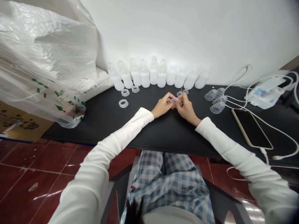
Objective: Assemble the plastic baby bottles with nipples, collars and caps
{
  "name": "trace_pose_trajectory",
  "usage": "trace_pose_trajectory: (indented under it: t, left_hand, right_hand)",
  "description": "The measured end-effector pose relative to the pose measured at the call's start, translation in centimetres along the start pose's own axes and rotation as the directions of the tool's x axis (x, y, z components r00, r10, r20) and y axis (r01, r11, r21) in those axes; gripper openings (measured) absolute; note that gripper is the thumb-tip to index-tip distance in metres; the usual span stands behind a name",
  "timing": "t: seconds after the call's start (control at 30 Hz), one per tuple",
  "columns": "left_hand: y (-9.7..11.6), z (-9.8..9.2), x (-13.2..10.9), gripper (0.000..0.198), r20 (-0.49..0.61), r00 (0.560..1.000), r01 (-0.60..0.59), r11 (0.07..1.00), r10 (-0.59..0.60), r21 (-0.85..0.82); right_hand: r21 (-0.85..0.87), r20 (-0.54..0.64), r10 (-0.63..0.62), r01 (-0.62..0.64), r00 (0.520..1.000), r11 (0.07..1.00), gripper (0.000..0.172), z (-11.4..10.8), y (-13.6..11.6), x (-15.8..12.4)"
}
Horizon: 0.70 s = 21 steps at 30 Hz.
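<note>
Close together over the black table, my left hand (163, 104) and my right hand (185, 107) pinch a clear bottle collar ring (175, 101) between their fingertips. Whether a teat sits inside that ring is too small to tell. Just beyond my right hand lie two small clear bottle teats (179, 93). Three loose collar rings (123, 103) rest to the left of my left hand. Behind both hands stands a row of white baby bottles (161, 76); those on the left wear clear domed caps, while those on the right show none.
Several clear domed caps (218, 107) lie right of my hands. Farther right are a phone (252, 128), white cables (275, 123) and a white power strip (265, 93). A large plastic bag (51, 56) and a cardboard box (25, 123) occupy the left. A white wall rises behind.
</note>
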State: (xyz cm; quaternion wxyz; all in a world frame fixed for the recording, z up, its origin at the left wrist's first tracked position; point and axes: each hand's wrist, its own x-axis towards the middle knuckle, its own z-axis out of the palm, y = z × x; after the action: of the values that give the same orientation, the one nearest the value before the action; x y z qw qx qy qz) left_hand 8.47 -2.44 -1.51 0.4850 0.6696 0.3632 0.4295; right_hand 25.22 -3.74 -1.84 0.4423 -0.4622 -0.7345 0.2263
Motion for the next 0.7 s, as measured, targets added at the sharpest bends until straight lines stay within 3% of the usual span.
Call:
trace_pose_trajectory:
  t: [0.3, 0.43, 0.7]
  left_hand:
    - [-0.5, -0.1, 0.2, 0.018, -0.011, 1.000, -0.014, 0.999, 0.013, -0.038]
    - [-0.8, -0.1, 0.3, 0.024, 0.005, 1.000, -0.008, 0.999, 0.008, -0.054]
    - [0.3, 0.1, -0.1, 0.014, -0.012, 0.999, -0.041, 0.999, 0.041, -0.031]
  right_hand:
    - [0.029, 0.024, 0.009, -0.009, 1.000, 1.000, 0.039, -0.1, 0.7, 0.2]
    - [0.028, 0.022, 0.011, -0.012, 1.000, 1.000, 0.037, -0.2, 0.9, 0.3]
    - [0.023, 0.009, -0.023, 0.023, 1.000, 0.999, 0.033, 0.1, 0.0, 0.0]
